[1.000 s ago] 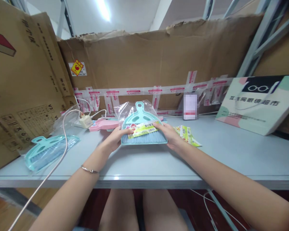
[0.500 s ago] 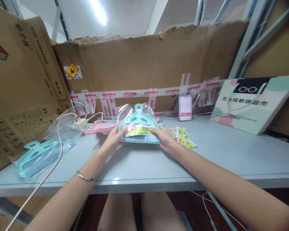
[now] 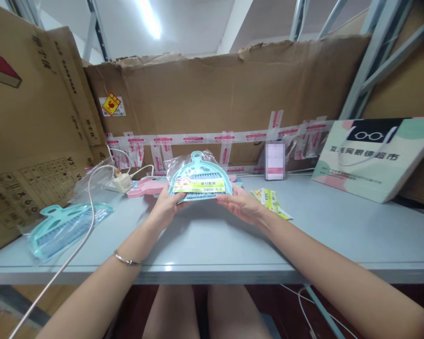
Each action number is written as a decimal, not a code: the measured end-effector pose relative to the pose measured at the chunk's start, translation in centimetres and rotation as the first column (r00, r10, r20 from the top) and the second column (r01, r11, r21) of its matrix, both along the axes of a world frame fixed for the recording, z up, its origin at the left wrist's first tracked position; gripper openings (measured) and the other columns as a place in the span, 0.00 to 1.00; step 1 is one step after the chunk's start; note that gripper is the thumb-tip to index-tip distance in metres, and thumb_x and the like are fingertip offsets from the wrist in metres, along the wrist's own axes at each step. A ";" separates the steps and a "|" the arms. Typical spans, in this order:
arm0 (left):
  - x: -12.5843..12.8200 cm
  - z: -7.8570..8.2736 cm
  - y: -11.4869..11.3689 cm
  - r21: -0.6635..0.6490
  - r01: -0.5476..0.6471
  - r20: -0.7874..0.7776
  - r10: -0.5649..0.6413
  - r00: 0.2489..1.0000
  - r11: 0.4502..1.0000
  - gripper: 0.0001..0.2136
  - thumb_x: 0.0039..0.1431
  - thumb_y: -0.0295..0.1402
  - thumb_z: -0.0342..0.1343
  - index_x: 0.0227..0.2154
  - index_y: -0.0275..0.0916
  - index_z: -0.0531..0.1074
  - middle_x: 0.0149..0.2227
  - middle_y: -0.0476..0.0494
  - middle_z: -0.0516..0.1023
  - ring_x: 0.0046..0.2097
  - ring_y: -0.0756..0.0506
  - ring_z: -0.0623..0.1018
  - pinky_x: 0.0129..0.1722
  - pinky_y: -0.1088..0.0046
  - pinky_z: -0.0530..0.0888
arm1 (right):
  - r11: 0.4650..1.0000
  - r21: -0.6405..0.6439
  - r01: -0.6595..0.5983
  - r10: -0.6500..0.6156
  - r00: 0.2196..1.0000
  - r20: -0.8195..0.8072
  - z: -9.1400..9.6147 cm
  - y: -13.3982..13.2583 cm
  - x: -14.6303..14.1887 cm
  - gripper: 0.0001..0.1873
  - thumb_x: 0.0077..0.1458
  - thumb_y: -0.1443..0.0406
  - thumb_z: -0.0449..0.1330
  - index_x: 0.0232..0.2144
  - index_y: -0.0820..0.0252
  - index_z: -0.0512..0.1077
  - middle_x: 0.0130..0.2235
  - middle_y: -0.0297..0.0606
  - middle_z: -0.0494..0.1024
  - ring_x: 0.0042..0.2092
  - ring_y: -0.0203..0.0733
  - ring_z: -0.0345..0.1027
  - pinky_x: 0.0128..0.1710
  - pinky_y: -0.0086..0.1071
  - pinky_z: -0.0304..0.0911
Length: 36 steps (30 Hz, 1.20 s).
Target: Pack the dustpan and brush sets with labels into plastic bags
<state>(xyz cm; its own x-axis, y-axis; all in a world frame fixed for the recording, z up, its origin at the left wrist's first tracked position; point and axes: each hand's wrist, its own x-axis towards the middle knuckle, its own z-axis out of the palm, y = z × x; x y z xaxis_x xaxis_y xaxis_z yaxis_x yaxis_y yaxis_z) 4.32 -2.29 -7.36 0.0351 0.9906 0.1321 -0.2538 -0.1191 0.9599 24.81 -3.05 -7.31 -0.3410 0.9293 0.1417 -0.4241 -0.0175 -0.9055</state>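
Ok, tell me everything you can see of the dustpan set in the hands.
The turquoise dustpan set looks like plastic, with a looped handle at its far end and bluish bristles inside the pan. A yellow-green label printed with characters crosses its wide near part, and clear wrapping surrounds it. It is tilted, label facing the camera, over the table. The left hand holds its lower left edge; the right hand supports its lower right.

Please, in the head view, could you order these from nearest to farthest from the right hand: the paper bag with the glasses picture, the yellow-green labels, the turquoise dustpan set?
From the right hand:
1. Dustpan set: touching it, at the fingertips.
2. Yellow-green labels: just right of it, on the table.
3. Paper bag: far right.
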 end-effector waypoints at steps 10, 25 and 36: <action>0.4 0.1 -0.1 -0.084 0.014 -0.037 -0.017 0.999 0.996 0.18 0.44 0.27 0.65 0.40 0.36 0.71 0.44 0.41 0.76 0.41 0.48 0.77 0.35 0.77 0.76 | 0.963 -0.199 0.184 -0.175 0.983 0.061 -1.3 0.9 -0.9 0.05 0.44 0.74 0.64 0.26 0.65 0.72 0.27 0.38 0.79 0.31 0.36 0.74 0.33 0.27 0.72; 1.0 0.2 -0.3 -0.219 0.010 0.006 -0.009 1.000 0.976 0.11 0.44 0.21 0.61 0.33 0.34 0.74 0.38 0.42 0.78 0.36 0.49 0.77 0.30 0.80 0.75 | 0.947 -0.280 0.160 -0.195 0.976 -0.101 -1.3 0.5 -1.4 0.11 0.47 0.80 0.57 0.31 0.62 0.71 0.29 0.34 0.78 0.33 0.33 0.74 0.39 0.26 0.72; 0.8 -0.4 -0.2 -0.253 -0.021 0.022 0.028 0.999 0.967 0.11 0.43 0.20 0.61 0.32 0.34 0.71 0.37 0.42 0.76 0.34 0.49 0.76 0.33 0.75 0.76 | 0.951 -0.171 0.258 -0.190 0.922 0.338 -1.4 0.5 -0.7 0.07 0.50 0.63 0.62 0.28 0.63 0.70 0.28 0.42 0.77 0.28 0.35 0.71 0.32 0.29 0.71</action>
<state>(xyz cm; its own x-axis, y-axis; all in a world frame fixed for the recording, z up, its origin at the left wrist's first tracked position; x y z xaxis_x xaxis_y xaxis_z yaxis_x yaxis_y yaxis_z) 5.14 -2.49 -7.75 0.0104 0.9925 -0.1217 -0.2779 0.1198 0.9531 24.08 -2.57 -8.70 -0.1154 0.9830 -0.1428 -0.1340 -0.1579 -0.9783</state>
